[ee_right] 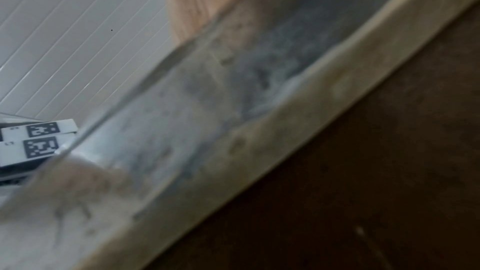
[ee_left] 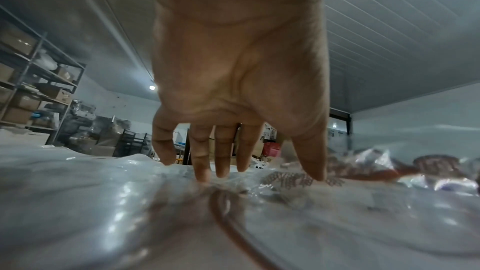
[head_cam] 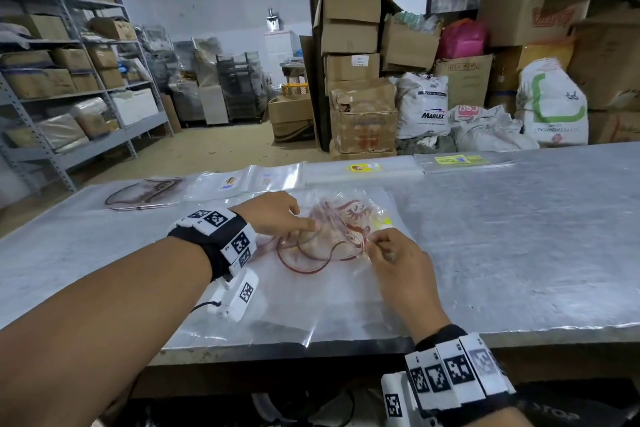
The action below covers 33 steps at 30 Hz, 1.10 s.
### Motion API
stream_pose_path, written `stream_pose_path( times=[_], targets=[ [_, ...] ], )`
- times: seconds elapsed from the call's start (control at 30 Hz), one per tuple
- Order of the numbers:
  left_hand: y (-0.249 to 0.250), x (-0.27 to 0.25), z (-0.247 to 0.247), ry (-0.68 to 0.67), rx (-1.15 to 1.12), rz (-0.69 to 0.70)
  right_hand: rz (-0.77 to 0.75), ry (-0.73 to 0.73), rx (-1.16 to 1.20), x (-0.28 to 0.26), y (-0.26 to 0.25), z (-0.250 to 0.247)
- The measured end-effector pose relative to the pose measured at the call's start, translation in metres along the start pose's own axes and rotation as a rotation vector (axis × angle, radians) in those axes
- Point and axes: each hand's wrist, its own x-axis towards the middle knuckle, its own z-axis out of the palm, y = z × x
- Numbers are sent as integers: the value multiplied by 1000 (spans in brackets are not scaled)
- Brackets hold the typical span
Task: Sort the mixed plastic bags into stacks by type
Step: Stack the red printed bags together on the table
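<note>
Since the film is thin and clear: each bag should weigh almost nothing, flop when lifted, and cling to the one beneath it, so I judge that peeling is the hard part, not carrying.
Landmark: the crumpled red-printed bag [head_cam: 341, 229], lying on the tabletop [head_cam: 519, 236] near its front edge, on top of a loose pile of clear bags [head_cam: 322, 305].
Left hand [head_cam: 273, 217]: just left of the red-printed bag, fingers [ee_left: 202, 163] fairly straight and spread, tips pressing the plastic down; it grips nothing.
Right hand [head_cam: 398, 258]: at the right edge of the red-printed bag, thumb and forefinger pinching a bit of its film; the right wrist view shows only the tabletop's edge, so the pinch is judged from the head view alone.
Where to take hold: a free corner or edge, pinched lightly, while the other hand pins the pile; a pull from the middle would likely drag several sheets along.
Slipperiness: smooth film on smooth film, so a stack may slide if nudged.
Sorted stacks: beyond the red-printed bag, a row along the far side — a red-printed stack [head_cam: 145, 192] far left, small labelled bags [head_cam: 242, 180], yellow-labelled stacks [head_cam: 363, 170] to the right.
</note>
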Motion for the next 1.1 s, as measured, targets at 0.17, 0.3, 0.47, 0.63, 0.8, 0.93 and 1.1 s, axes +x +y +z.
stream_pose_path(
  times=[0.17,0.3,0.47,0.63,0.8,0.93,1.1],
  targets=[
    [12,13,-3,-64,-27,21,-54,100,184,-4,-2,-1],
    [20,19,-1,-71,-237,55,-103,118,302,-10,-10,-6],
    [20,17,5,77,-611,112,-74,78,347,-10,-12,-8],
    [13,9,8,119,-776,82,24,-27,429,-9,-14,-10],
    [13,-11,15,171,-875,72,40,-84,455,-6,-19,-17],
    [13,-25,13,200,-904,70,112,-122,533,2,-32,-26],
    [12,-39,11,230,-979,32,226,-200,604,19,-41,-29]
  ],
)
